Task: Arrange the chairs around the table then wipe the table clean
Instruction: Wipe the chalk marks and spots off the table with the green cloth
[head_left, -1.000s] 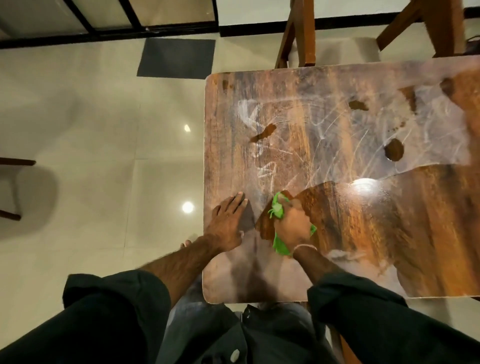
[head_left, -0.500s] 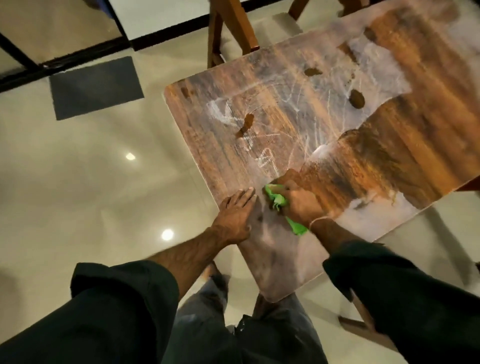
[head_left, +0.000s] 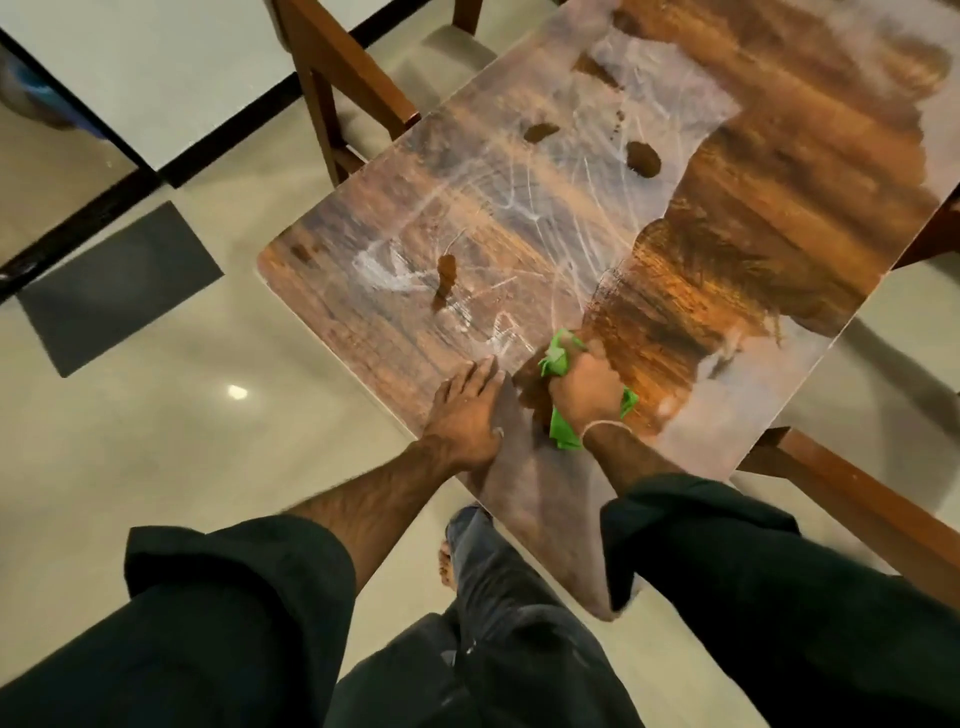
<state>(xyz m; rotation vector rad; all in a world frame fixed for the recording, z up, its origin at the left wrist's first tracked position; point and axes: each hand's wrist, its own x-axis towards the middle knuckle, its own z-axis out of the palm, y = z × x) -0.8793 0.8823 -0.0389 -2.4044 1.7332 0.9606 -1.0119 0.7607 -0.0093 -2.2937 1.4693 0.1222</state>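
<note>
The table (head_left: 727, 291) looks more turned now. The right hand (head_left: 587, 389) still squeezes the green cloth (head_left: 558, 356); the left hand (head_left: 465, 410) lies flat. A chair (head_left: 337, 67) stands behind.

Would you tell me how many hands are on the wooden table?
2. The left hand rests flat on the dusty wooden table; the right hand, just beside it, grips a crumpled green cloth.

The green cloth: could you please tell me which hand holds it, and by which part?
The right hand grips the green cloth around its bunched middle, ends sticking out; the left hand rests on the table.
</note>
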